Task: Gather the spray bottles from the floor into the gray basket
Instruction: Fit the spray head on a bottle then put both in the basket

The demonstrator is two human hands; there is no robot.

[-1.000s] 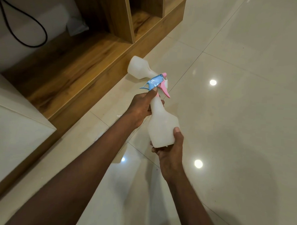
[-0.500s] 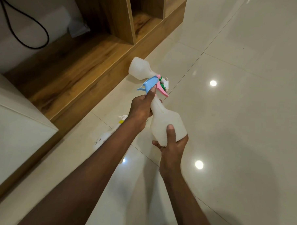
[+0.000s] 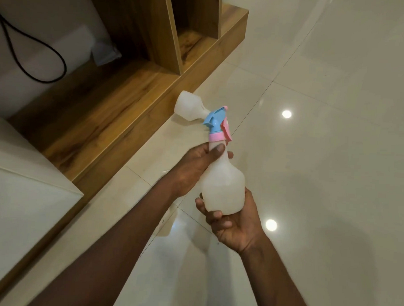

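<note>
I hold a translucent white spray bottle (image 3: 222, 183) with a blue and pink trigger head above the floor, nearly upright. My left hand (image 3: 195, 166) grips its neck just under the pink collar. My right hand (image 3: 235, 221) cups its base from below. A second white spray bottle (image 3: 189, 105) lies on its side on the tiles beyond, next to the wooden plinth; its head is hidden behind the held bottle's trigger. A bit of another white bottle (image 3: 166, 225) shows under my left forearm. No gray basket is in view.
A wooden shelf unit (image 3: 134, 85) with a raised plinth runs along the left. A black cable (image 3: 38, 51) hangs on the white wall behind it. A white cushioned block (image 3: 21, 191) fills the lower left. Glossy cream tiles (image 3: 335, 158) spread to the right.
The held bottle has swung from tilted to nearly upright. My right hand has shifted from the bottle's side to under its base, and my left hand has slid to the neck.
</note>
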